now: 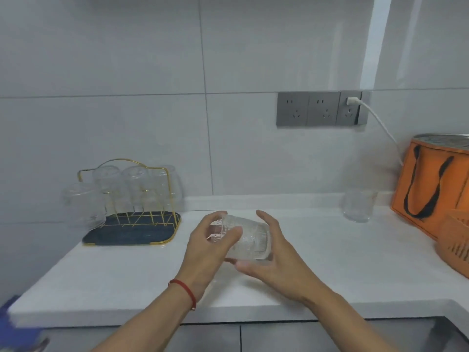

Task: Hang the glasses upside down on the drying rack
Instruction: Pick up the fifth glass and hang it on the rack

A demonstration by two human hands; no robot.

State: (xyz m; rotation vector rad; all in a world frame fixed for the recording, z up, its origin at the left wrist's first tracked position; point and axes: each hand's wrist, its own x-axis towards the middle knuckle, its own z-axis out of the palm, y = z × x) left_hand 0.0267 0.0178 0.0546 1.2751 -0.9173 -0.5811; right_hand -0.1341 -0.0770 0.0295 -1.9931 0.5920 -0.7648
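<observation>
A clear ribbed drinking glass (245,237) lies on its side in the air above the white stone counter (330,262), its open mouth turned to the left, and both hands grip it: the left hand (210,247) closes around the mouth end, the right hand (274,260) cups the base end. To the left stands the gold wire drying rack (132,196) on a dark blue tray (132,233), where several clear glasses (135,189) hang upside down. Another clear tumbler (359,205) stands upright near the orange fabric bag (431,184) at the right.

Grey tiled wall (152,72) behind white countertop (330,262) with sockets (321,109)
</observation>
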